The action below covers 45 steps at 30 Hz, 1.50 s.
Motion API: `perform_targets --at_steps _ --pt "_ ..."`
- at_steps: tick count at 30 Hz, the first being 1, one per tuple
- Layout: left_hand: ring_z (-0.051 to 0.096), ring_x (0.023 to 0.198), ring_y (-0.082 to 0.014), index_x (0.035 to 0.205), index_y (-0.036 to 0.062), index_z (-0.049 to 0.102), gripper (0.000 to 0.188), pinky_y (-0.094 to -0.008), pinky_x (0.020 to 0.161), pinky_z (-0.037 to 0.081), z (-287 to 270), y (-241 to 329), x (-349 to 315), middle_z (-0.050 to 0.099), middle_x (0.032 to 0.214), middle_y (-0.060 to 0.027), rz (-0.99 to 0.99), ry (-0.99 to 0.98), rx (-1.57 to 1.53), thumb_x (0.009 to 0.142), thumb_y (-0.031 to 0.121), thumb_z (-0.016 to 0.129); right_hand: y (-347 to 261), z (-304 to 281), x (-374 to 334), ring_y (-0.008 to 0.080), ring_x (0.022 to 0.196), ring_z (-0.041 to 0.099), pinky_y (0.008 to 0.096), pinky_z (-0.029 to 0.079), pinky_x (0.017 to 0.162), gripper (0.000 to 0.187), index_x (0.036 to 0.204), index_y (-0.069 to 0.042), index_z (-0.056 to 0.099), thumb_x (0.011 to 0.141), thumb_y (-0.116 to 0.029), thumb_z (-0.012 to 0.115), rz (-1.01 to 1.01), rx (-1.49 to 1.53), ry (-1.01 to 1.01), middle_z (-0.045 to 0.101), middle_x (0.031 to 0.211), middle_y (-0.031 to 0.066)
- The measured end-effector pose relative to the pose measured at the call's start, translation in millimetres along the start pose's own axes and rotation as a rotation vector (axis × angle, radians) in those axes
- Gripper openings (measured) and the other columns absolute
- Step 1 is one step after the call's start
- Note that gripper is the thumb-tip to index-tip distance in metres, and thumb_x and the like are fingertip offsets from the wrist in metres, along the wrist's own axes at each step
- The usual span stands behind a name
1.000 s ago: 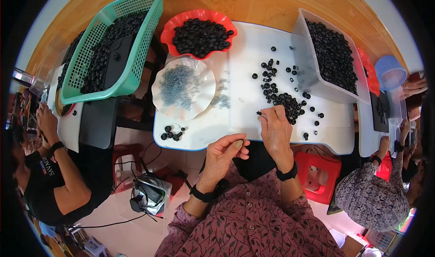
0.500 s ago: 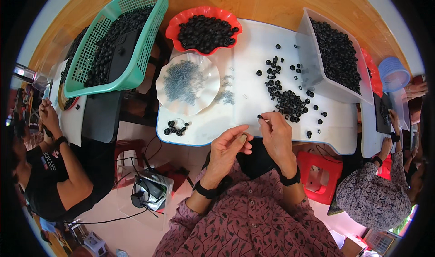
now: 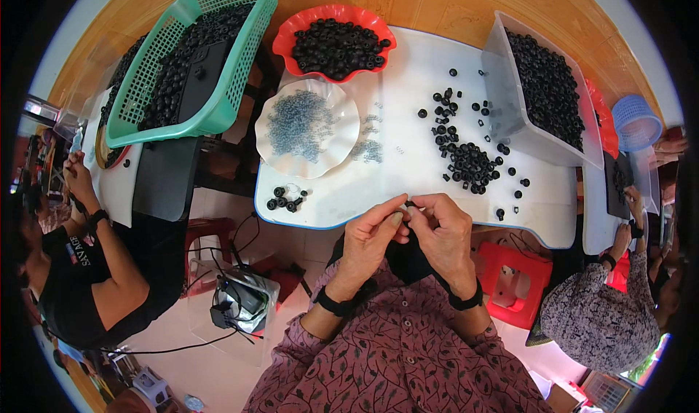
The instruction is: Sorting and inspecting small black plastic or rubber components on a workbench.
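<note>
Just over the table's front edge my two hands meet at the fingertips. My right hand point(image 3: 445, 240) pinches a small black plastic part point(image 3: 410, 205) between thumb and fingers. My left hand point(image 3: 365, 242) is closed in a pinch right beside it; whatever its fingers hold is hidden. Beyond my hands lies a loose pile of black knob-like parts point(image 3: 470, 167), with several more scattered around it. Small metal springs point(image 3: 295, 125) fill a white scalloped plate point(image 3: 336, 149), and others lie on the table by its rim. A few black pieces point(image 3: 285, 200) sit together at the table's near left corner.
At the back stand a red scalloped bowl point(image 3: 285, 40) of black parts and a clear bin point(image 3: 528, 138) full of them. Left is a green basket point(image 3: 237, 85). A red stool point(image 3: 515, 278) stands below. Co-workers sit at the left point(image 3: 120, 282) and right point(image 3: 601, 311).
My right hand has come left and down with the small black part, bringing it to my left fingertips. My left hand has closed its fingers more. The view has shifted slightly.
</note>
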State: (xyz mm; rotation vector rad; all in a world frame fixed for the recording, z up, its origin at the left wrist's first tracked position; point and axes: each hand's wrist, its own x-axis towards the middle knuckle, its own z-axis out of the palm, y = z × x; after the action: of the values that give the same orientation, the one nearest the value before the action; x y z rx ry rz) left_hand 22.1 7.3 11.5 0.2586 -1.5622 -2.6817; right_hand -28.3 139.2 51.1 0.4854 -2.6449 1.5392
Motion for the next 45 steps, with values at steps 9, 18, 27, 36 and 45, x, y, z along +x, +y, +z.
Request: perform_targets --at_steps 9,18,27,36,45 --pt "0.062 0.077 -0.0103 0.125 0.0013 0.061 0.029 -0.0234 0.071 0.053 1 0 -1 0.067 0.089 -0.0065 0.000 0.026 0.013 0.097 0.007 0.055 2 1 -2 0.0167 0.065 0.067 0.0270 0.052 0.056 0.017 0.098 0.000 0.064 0.082 0.000 0.069 -0.023 0.017 0.012 0.067 0.083 0.0113" --pt "0.062 0.076 -0.0110 0.124 0.0003 0.061 0.028 -0.0243 0.071 0.054 -2 -1 1 0.067 0.089 -0.0078 -0.006 0.019 -0.009 0.098 0.007 0.054 3 2 -4 0.0107 0.067 0.064 0.0234 0.052 0.060 0.016 0.101 0.001 0.067 0.085 0.002 0.066 0.127 0.250 -0.011 0.069 0.084 0.0085" --pt "0.064 0.080 -0.0115 0.119 -0.0017 0.061 0.025 -0.0257 0.071 0.057 -4 0 2 0.067 0.099 -0.0100 -0.094 -0.001 -0.277 0.097 0.007 0.056 5 2 -7 0.0115 0.077 0.063 0.0224 0.050 0.069 0.013 0.098 0.002 0.065 0.087 0.006 0.062 0.115 0.408 -0.007 0.060 0.094 0.0068" --pt "0.065 0.086 -0.0150 0.125 -0.0030 0.057 0.029 -0.0288 0.078 0.057 -9 4 1 0.066 0.106 -0.0133 -0.116 -0.016 -0.473 0.098 0.006 0.053 2 1 -11 0.0116 0.087 0.059 0.0226 0.049 0.076 0.013 0.097 0.000 0.066 0.085 0.005 0.065 0.084 0.418 0.024 0.057 0.097 0.0052" --pt "0.067 0.095 -0.0209 0.127 -0.0050 0.055 0.032 -0.0338 0.084 0.058 -13 4 1 0.065 0.112 -0.0166 -0.133 -0.080 -0.595 0.099 0.009 0.051 -2 2 -11 0.0112 0.084 0.058 0.0220 0.047 0.074 0.014 0.097 -0.001 0.069 0.084 0.005 0.067 0.049 0.386 0.036 0.058 0.094 0.0039"
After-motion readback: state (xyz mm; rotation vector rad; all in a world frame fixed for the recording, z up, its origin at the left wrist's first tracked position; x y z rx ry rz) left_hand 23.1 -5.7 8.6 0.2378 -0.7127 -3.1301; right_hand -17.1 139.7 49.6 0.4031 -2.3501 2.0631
